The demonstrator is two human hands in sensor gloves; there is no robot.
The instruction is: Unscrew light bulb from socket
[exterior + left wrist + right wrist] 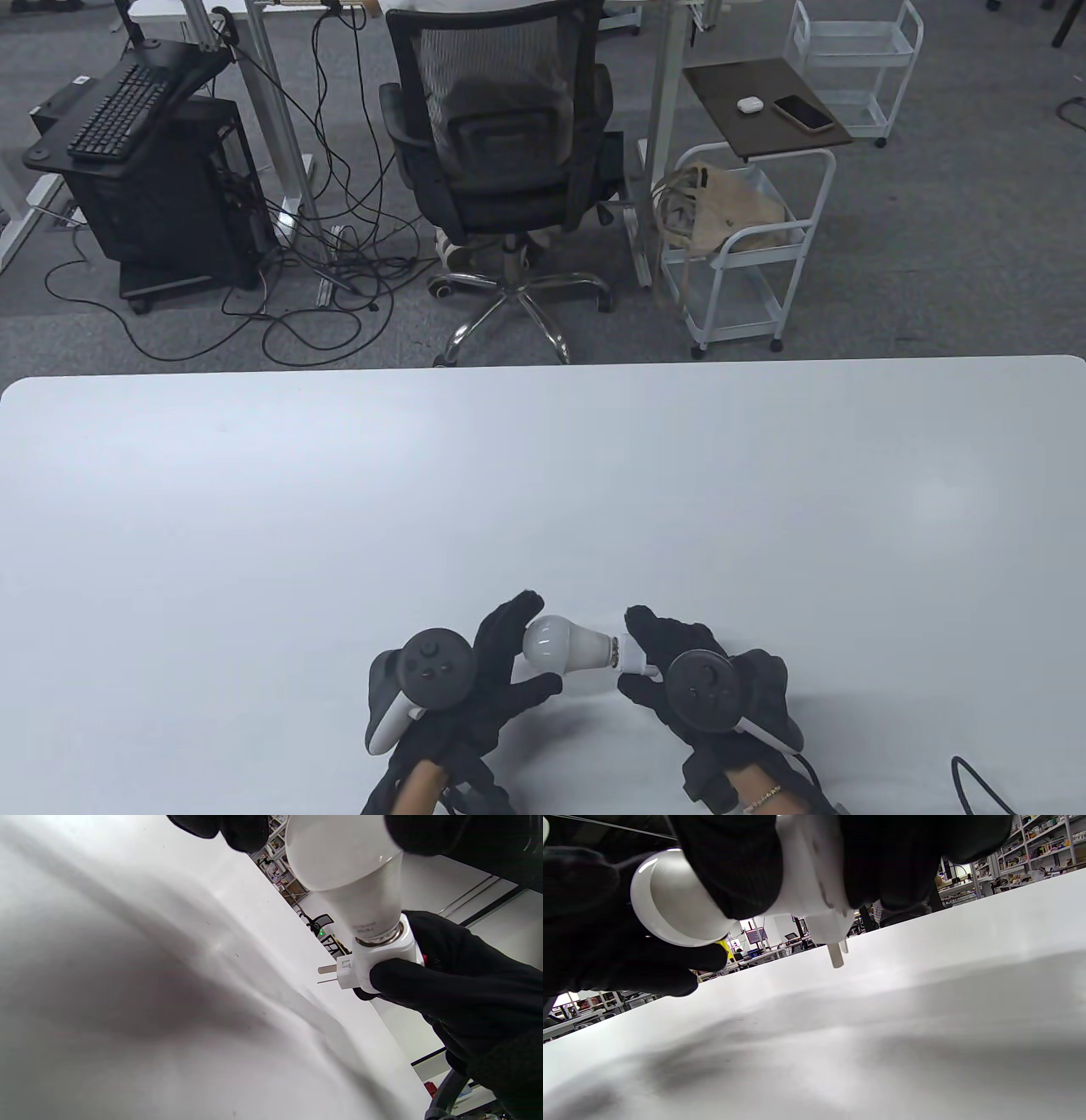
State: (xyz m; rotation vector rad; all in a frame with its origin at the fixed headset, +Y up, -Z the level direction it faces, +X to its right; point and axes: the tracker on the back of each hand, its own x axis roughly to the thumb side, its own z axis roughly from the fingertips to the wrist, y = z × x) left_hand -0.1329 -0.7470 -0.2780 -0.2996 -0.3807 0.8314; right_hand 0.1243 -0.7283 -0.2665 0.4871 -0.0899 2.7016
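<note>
The light bulb (556,643) lies crosswise above the table (254,509): left hand (475,679) cups its globe, right hand (687,671) grips the plug-in socket (632,654).

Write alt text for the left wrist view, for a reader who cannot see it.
A white light bulb, seated in a white plug-in socket, is held above a white table. The gloved left hand touches the bulb's dome from the top edge, while the gloved right hand grips the socket, whose two metal prongs point left.

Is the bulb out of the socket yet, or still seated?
Still seated: the bulb has its metal base inside the socket, only a thin ring showing. How many turns are left, cannot tell.
</note>
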